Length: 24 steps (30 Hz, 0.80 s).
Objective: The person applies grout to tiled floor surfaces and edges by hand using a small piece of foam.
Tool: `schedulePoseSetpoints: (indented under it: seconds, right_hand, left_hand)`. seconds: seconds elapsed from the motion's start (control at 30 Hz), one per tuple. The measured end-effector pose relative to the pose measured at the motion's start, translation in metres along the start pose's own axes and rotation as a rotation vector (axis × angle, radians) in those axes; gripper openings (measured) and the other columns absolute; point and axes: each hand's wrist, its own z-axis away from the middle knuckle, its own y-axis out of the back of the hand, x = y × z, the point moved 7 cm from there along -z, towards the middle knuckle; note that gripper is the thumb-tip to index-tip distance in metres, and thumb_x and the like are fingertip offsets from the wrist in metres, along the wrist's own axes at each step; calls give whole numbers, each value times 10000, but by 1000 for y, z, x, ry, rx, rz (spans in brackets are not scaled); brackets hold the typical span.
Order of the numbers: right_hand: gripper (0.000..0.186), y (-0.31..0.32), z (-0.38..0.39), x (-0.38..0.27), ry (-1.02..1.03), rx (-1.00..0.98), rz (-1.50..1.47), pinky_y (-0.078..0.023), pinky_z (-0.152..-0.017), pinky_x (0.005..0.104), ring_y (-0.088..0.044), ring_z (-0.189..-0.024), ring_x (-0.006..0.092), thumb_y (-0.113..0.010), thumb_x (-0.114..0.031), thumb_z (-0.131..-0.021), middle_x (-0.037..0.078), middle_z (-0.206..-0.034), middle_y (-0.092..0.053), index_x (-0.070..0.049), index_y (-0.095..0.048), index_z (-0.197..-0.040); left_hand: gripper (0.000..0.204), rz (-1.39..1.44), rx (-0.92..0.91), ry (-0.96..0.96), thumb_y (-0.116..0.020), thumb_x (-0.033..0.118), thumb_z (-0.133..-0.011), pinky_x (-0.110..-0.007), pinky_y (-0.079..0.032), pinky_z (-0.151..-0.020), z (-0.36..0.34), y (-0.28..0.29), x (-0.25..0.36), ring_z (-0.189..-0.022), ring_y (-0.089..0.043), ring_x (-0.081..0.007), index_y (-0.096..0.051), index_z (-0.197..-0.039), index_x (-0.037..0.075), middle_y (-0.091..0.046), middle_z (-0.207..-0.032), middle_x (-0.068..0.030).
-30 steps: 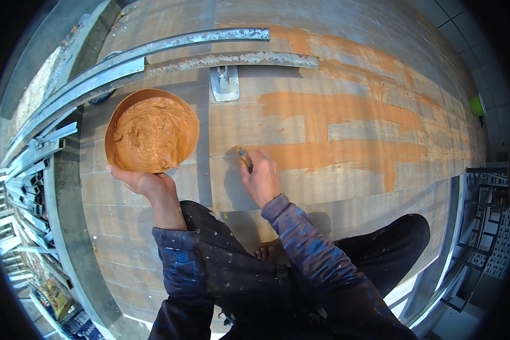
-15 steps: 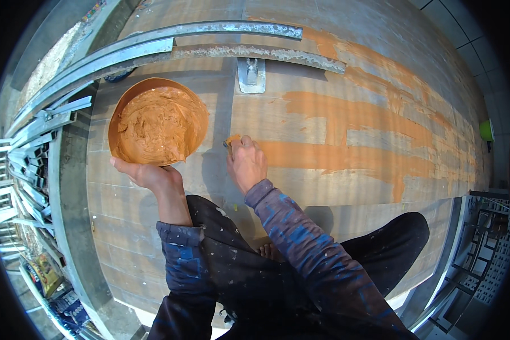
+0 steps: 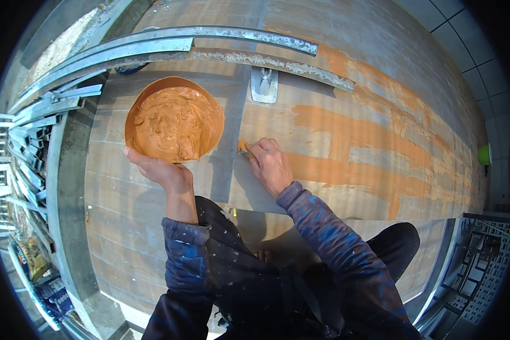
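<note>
A round orange bowl (image 3: 131,127) full of thick orange paste (image 3: 178,122) rests on my left hand (image 3: 165,171), which grips it from below with the thumb at the near-left rim. My right hand (image 3: 273,167) is closed on a small putty knife (image 3: 243,148), its end smeared with orange paste. Most of the knife's handle is hidden by the fingers. That hand is low over the wood-look board (image 3: 314,203), at the left end of a long orange stripe (image 3: 345,170). Whether the blade touches the board I cannot tell.
Two long metal bars (image 3: 277,59) lie across the far side. By them sits a flat metal trowel (image 3: 264,85). Stacked metal profiles (image 3: 31,141) fill the left side. A green container (image 3: 484,154) stands at the far right, and a dark metal frame (image 3: 464,277) at the lower right.
The whole view has shifted, so bowl, trowel and bars appear farther right and slightly lower. My right wrist has turned a little, the knife still in its grip. My left hand still holds the bowl.
</note>
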Motion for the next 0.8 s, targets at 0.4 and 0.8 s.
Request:
schedulePoseSetpoints:
  seconds: [0.4, 0.8]
  right_hand:
    - [240, -26, -1, 13, 203, -149, 22, -533, -960, 367, -613, -1091, 253, -629, -80, -859, 55, -1084, -698, -42, -750, -1063]
    - [293, -52, -14, 9, 446, -414, 154, -473, -1007, 365, -588, -1209, 210, -640, -97, -871, 13, -1195, -688, -88, -743, -1145]
  left_hand:
    - [703, -45, 40, 13, -232, 606, -1110, -444, -501, -1156, -5, 5, -18, -1413, -525, -307, -401, -1536, 73, -500, -1526, -144]
    - [704, 26, 53, 36, -191, 626, -1104, -463, -402, -1219, -13, 37, 8, -1467, -469, -287, -419, -1561, 142, -492, -1568, -96]
